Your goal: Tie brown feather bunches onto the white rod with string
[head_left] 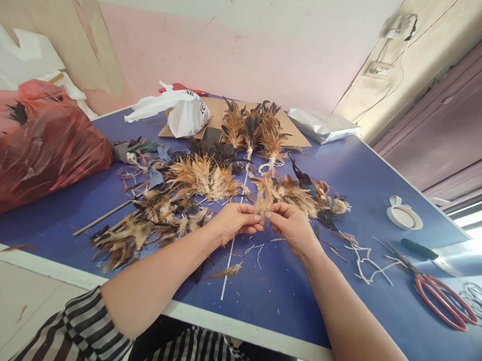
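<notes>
My left hand [243,224] and my right hand [286,220] meet over the middle of the blue table, fingertips pinched on a small tuft of light brown feathers [263,199]. The tuft's tips point away from me; its lower end is hidden by my fingers. Just behind my right hand lies a heap of brown and black feathers [294,194]. A larger pile of orange-brown feathers [203,178] spreads beyond my left hand. Farther back, feather bunches bound with white string [273,144] rest against a cardboard sheet [297,137]. One loose feather [226,271] lies near the front edge.
Red-handled scissors [440,298], a green-handled knife [423,249], white strings [368,265] and a tape roll [404,216] lie on the right. A red plastic bag [44,154] stands at left, near a stick [101,217]. At the back are a white bag [188,116] and silver package [324,125].
</notes>
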`<state>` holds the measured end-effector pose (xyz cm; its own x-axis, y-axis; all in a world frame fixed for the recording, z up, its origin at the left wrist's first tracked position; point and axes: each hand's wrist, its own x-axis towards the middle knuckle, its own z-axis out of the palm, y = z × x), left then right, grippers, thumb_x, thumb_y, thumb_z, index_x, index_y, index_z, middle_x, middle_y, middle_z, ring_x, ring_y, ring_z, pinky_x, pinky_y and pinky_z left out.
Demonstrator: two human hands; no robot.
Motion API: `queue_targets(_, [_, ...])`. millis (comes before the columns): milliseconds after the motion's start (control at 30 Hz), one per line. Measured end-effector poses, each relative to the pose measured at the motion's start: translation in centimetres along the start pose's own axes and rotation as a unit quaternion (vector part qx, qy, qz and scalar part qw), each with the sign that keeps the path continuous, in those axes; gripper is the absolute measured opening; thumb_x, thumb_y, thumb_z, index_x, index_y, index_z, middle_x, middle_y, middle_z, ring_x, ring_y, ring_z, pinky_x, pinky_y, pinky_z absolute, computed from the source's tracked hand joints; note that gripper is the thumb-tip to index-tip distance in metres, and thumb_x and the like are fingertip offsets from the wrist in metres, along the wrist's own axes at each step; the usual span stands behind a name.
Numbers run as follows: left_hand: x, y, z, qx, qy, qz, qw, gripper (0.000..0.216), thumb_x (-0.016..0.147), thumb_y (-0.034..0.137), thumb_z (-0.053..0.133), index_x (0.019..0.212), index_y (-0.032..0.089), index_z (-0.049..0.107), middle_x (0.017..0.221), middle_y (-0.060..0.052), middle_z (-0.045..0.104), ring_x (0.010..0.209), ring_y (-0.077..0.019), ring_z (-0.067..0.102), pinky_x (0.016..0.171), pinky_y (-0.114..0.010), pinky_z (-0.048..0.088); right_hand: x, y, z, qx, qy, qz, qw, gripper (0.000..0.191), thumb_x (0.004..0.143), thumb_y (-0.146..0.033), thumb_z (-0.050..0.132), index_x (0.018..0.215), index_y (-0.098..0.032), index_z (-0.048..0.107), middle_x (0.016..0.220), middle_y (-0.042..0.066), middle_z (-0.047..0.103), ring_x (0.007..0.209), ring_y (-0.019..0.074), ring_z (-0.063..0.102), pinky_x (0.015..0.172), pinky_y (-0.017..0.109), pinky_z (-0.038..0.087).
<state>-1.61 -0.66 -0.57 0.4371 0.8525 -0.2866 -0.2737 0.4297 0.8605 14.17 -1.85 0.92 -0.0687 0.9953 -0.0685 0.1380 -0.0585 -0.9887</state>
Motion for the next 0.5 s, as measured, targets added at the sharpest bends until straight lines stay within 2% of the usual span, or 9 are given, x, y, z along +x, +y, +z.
queue_targets(200, [-0.24, -0.03, 0.29, 0.014, 0.005, 0.018, 1.0, 0.013, 0.066, 0.016, 0.068, 0.073, 0.01, 0.06, 0.07, -0.008, 0.066, 0.056, -0.0101, 0.062, 0.048, -0.014, 0.047, 0.0, -0.14, -0.02, 0.021, -0.015, 0.009, 1.0, 0.024, 0.061, -0.036, 0.066, 0.068, -0.017, 0.053, 0.048, -0.005, 0.046, 0.041, 0.0065, 0.037, 0.041, 0.021, 0.028])
queue_targets(367, [-0.67, 0.25, 0.72, 0.075, -0.002, 0.051, 0.996, 0.011, 0.067, 0.015, 0.066, 0.071, 0.009, 0.059, 0.063, -0.006, 0.064, 0.05, -0.0094, 0.06, 0.047, -0.017, 0.047, -0.2, -0.12, 0.17, 0.024, -0.03, -0.009, 0.999, 0.026, 0.064, -0.039, 0.065, 0.067, -0.016, 0.054, 0.051, -0.004, 0.048, 0.043, 0.0054, 0.036, 0.041, 0.02, 0.027])
queue_targets(500, [-0.89, 0.45, 0.72, 0.133, -0.026, 0.046, 0.99, 0.01, 0.068, 0.017, 0.065, 0.068, 0.008, 0.06, 0.063, -0.007, 0.064, 0.05, -0.009, 0.059, 0.048, -0.018, 0.048, -0.2, 0.0, 0.29, 0.024, -0.018, -0.009, 0.999, 0.027, 0.063, -0.04, 0.067, 0.064, -0.016, 0.056, 0.048, -0.005, 0.045, 0.043, 0.0055, 0.035, 0.041, 0.021, 0.026])
